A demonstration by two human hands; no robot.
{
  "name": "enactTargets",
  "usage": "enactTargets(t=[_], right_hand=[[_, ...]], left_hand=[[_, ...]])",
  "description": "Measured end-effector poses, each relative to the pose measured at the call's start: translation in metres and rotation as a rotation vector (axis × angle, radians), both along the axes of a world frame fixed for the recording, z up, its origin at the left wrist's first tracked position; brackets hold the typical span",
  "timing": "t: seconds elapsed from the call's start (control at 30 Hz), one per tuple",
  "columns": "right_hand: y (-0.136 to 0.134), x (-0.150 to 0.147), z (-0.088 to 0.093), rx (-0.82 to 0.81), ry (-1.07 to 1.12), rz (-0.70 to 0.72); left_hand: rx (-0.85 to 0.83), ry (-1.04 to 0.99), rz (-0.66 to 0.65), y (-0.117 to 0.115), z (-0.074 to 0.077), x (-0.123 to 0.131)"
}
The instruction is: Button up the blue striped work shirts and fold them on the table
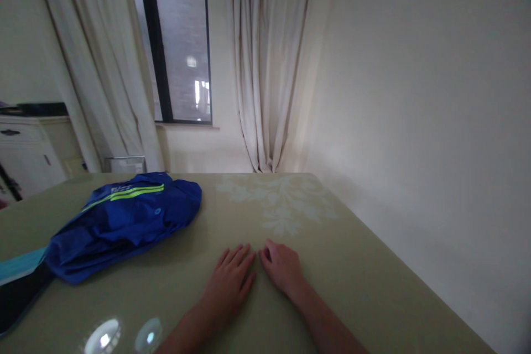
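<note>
My left hand (231, 278) lies palm down on the table (249, 215), its fingers stretched out and slightly apart, holding nothing. Just to its right, my right hand (282, 266) rests on the same surface with the fingers curled in. Nothing shows in its curl, and a small gap separates the two hands. Beyond my left hand, to the left, a crumpled blue fabric item (128, 227) with neon yellow-green stripes is spread on the table; whether it is a jacket or a bag I cannot tell.
A black piece (25, 293) and a light-blue strip (20, 267) extend from the blue fabric at the left edge. Light reflects off the glossy tabletop near the front. A wall (435, 121) borders the table's right side. Curtains (269, 66), a window (182, 38) and a white cabinet (25, 149) stand behind.
</note>
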State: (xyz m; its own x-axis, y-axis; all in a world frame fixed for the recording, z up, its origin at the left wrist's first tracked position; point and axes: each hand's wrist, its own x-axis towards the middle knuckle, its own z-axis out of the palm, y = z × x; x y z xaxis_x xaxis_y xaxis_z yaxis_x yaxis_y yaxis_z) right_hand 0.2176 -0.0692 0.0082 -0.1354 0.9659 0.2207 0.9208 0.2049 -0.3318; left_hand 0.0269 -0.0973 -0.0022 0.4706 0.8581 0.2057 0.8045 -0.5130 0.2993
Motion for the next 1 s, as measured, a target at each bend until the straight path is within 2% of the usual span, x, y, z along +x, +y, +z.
enactTargets(t=[0.23,0.37,0.43,0.5,0.57,0.67,0.77,0.87,0.93,1.0], right_hand=[[-0.002,-0.001,0.002,0.001,-0.023,-0.012],[-0.005,0.002,0.002,0.006,0.018,0.006],[-0.007,0.003,0.002,0.006,0.037,0.016],[-0.008,0.003,0.003,0.007,0.048,0.023],[-0.009,0.003,0.004,0.01,0.049,0.027],[-0.009,0.002,0.005,0.013,0.033,0.018],[-0.01,0.001,0.005,0.014,0.022,0.014],[-0.009,-0.001,0.005,-0.007,0.054,0.007],[-0.005,0.0,0.005,-0.026,0.175,-0.024],[0.002,0.004,0.005,-0.023,0.401,-0.062]], left_hand=[[0.017,0.01,-0.002,-0.002,0.003,0.004],[0.125,0.043,0.022,0.01,0.018,-0.011],[0.276,0.047,0.163,0.018,0.028,-0.037],[0.509,-0.019,0.406,0.023,0.035,-0.071],[0.652,-0.075,0.591,0.023,0.037,-0.106],[0.711,-0.074,0.717,0.022,0.034,-0.143],[0.666,-0.074,0.778,0.025,0.036,-0.151],[0.626,-0.156,0.713,0.03,0.048,-0.133],[0.632,-0.322,0.58,0.027,0.055,-0.114],[0.631,-0.492,0.381,0.018,0.057,-0.094]])
